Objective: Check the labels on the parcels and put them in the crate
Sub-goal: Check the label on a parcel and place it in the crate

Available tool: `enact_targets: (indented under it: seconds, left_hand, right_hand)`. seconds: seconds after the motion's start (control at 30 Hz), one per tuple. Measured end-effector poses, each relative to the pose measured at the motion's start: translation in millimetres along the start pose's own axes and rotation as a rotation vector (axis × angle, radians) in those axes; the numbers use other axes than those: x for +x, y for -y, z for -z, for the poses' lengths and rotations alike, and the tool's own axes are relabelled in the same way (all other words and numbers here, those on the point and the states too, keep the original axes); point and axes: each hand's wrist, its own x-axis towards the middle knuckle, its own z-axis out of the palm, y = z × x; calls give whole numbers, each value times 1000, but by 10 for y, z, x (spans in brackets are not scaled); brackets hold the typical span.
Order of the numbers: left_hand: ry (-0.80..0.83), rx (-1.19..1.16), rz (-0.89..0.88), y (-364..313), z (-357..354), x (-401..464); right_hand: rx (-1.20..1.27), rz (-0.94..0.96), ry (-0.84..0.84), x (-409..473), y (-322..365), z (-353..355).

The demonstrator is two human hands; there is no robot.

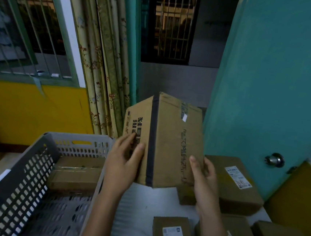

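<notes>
Held parcel: I have the cardboard box (164,141) lifted clear of the table (142,208), one taped corner edge turned toward me, so I can turn its faces into view and look for the shipping label.
Left hand: my left hand (123,162) lies on the box's left face, fingers nearly straight over the black printed characters and thumb near the dark tape strip; it steadies and presses, not clutches.
Right hand: my right hand (205,177) cups the lower right corner, fingers wrapped behind the far face and thumb on the front, taking the weight, I judge.
Label: only a small white scrap shows near the top right; I see no full label on the faces toward me.
Crate: the grey slotted crate (31,172) stands just left of my left forearm, one taped box (75,174) already in it.
Waiting parcels: labelled boxes lie to the right (237,184) and near (173,233), labels up.
</notes>
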Motion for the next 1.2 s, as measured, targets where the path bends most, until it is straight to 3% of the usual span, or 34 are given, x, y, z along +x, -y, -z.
enact_targets:
  seconds: [0.13,0.3,0.53,0.8,1.0,1.2]
  left_hand:
    - [312,-58,2,-44,-92,-72]
    - [378,-292,104,44,-51,-42]
    - [338,-370,202,157,16,-63]
    - [200,-404,273,113,-53,-87]
    - [173,-326,329,-13,-26,-107]
    - [116,-225,288,-126,-96,-175]
  right_hand:
    - [-26,38,-95,-41,-25,-141]
    - [-187,99,34,-12,36,-10]
    - [-183,54,158,-26,128,144]
    - [-266,146,68,-47,66,45]
    - [-284,132,108,-88,103,-13]
    - [-232,124,-53,-112,120,-100]
